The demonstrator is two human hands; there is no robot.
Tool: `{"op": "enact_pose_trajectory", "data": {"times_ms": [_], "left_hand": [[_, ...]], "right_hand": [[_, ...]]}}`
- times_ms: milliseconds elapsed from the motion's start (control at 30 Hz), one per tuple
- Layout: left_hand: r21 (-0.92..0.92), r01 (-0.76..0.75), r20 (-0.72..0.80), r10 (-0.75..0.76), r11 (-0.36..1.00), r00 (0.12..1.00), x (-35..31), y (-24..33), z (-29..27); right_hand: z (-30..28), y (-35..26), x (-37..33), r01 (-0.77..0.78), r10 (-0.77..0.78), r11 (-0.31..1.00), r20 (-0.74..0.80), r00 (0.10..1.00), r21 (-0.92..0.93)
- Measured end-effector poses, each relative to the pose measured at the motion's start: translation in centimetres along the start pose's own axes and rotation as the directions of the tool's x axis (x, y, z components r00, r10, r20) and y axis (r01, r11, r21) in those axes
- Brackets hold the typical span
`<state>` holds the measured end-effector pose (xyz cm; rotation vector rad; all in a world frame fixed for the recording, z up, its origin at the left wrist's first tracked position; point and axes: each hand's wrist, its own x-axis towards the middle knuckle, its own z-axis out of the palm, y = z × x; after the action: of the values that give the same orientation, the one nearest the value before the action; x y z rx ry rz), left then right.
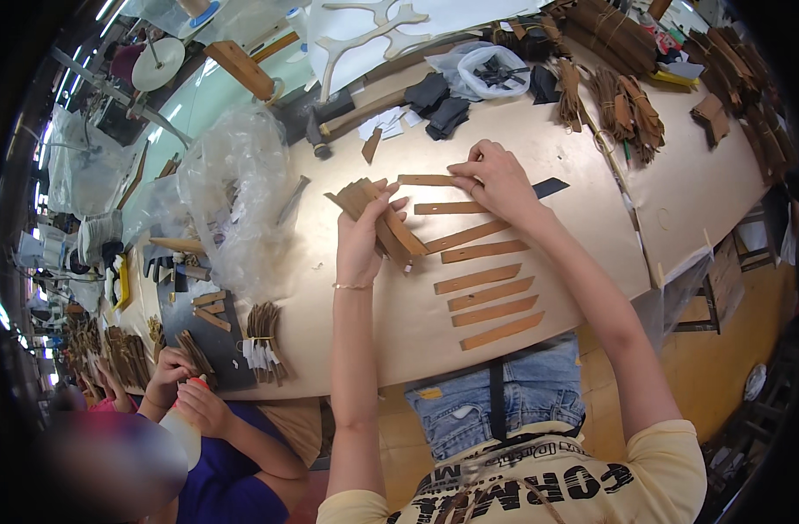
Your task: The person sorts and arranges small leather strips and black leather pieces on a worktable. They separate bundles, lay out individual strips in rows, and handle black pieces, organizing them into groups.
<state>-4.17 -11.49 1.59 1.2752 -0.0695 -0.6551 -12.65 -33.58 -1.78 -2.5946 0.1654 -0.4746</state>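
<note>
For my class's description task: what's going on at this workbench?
The person's left hand holds a fanned bundle of brown strips, while the right hand has its fingers at the right end of a single strip. Below it, more loose strips lie in a rough column on the table. At the left, a co-worker holds a pale bottle with a red tip.

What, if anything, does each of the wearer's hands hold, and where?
Left hand: a stack of strips, gripped around its middle. Right hand: one strip, by its right end; whether pinched or pressed is unclear.
</note>
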Motion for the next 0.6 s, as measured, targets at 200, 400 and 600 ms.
{"op": "enact_pose_trajectory", "data": {"times_ms": [200,400,600], "left_hand": [[-0.430,0.110,0.074,-0.086,0.896,0.994,-5.1,-0.9,0.5],[-0.414,0.005,0.001,-0.005,0.910,1.000,-7.8,-1.3,2.7],[-0.303,-0.044,-0.011,0.043,0.952,0.999,-9.3,-1.4,3.0]], "right_hand": [[-2.4,-2.3,-1.8,-0.157,0.161,0.908,0.023,0.987,0.387],[-4.3,-8.1,-6.0,-0.219,0.048,0.710,0.265,0.963,0.669],[-4.2,-9.4,-6.0,-0.175,0.064,0.692,0.182,0.981,0.700]]}}
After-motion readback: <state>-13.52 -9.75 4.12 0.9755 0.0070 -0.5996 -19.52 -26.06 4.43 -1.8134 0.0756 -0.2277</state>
